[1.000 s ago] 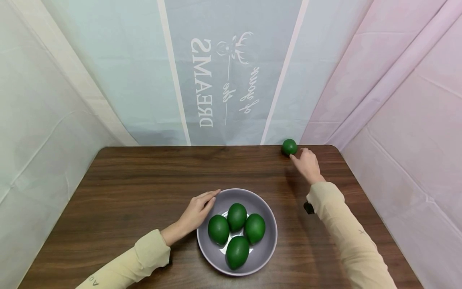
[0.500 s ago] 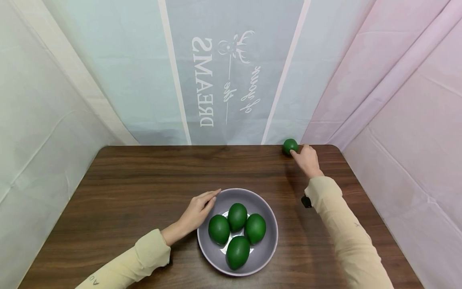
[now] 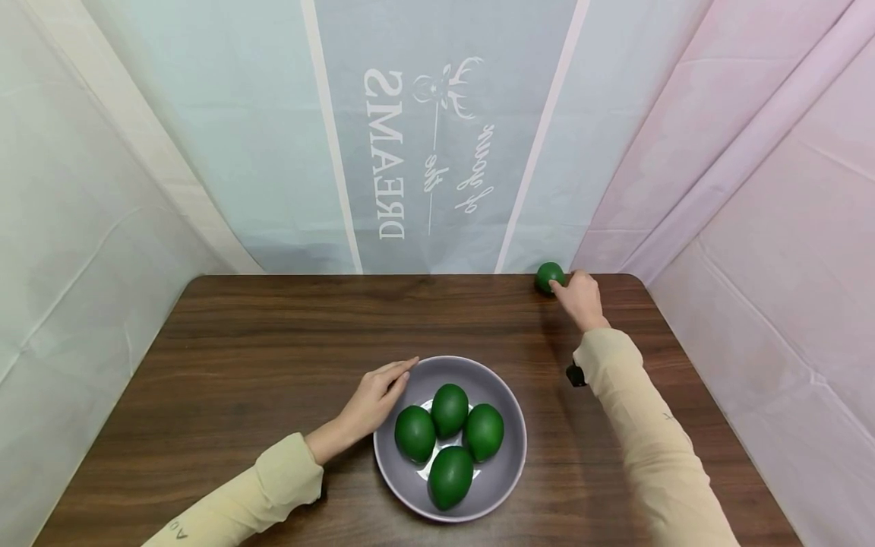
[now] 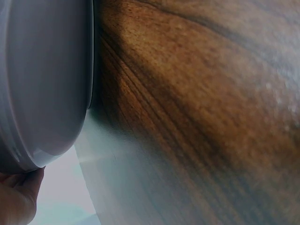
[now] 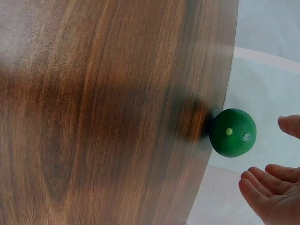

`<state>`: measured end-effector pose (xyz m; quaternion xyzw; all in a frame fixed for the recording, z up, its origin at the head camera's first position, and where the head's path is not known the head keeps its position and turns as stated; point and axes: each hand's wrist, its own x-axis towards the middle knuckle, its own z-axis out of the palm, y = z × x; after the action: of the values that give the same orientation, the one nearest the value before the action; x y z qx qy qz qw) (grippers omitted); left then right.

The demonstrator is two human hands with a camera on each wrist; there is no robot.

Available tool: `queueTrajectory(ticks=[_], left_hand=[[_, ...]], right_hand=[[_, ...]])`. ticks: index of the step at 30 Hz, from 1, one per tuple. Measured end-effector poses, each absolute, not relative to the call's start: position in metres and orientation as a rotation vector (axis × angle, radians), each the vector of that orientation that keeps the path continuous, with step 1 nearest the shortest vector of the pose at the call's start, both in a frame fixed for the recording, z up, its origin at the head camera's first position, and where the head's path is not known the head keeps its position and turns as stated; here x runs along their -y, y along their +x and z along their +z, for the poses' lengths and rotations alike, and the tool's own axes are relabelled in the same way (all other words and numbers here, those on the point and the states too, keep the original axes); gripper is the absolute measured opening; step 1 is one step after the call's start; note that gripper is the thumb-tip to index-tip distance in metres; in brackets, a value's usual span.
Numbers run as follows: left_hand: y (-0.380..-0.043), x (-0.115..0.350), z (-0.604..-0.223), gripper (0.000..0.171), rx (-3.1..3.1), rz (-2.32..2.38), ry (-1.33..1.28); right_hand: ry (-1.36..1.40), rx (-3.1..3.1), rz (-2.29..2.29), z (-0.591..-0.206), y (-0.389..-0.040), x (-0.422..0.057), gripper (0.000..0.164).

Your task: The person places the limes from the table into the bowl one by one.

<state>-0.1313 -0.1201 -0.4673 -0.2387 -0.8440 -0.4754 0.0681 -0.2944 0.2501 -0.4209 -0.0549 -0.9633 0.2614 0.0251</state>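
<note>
A smooth round green fruit (image 3: 549, 278) sits at the table's far right edge; a pale stem spot shows on it in the right wrist view. My right hand (image 3: 580, 298) reaches to it from the right, its thumb overlapping it in the head view. In the right wrist view this hand (image 5: 274, 187) has spread fingers, with a gap between them and the fruit. My left hand (image 3: 369, 400) holds the left rim of a grey-purple bowl (image 3: 509, 467), thumb just inside and fingers along the outer edge. Several egg-shaped green fruits (image 3: 450, 477) lie in the bowl.
The dark wood-grain table (image 3: 287, 327) has rounded far corners. A pale blue-grey printed cloth (image 3: 437, 152) hangs behind its far edge, with pale cloth walls (image 3: 786, 228) at both sides.
My right hand has moved slightly forward and left, so its thumb now overlaps the far fruit in the head view. My left hand and the bowl stay in place.
</note>
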Motion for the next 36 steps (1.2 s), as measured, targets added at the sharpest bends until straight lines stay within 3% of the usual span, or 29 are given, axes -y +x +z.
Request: queueTrajectory(ticks=[36], left_hand=[[-0.132,0.121,-0.469,0.031,2.548,-1.431,-0.705]], right_hand=[[-0.347,2.904,1.027,-0.441,-0.320,-0.253,0.072]])
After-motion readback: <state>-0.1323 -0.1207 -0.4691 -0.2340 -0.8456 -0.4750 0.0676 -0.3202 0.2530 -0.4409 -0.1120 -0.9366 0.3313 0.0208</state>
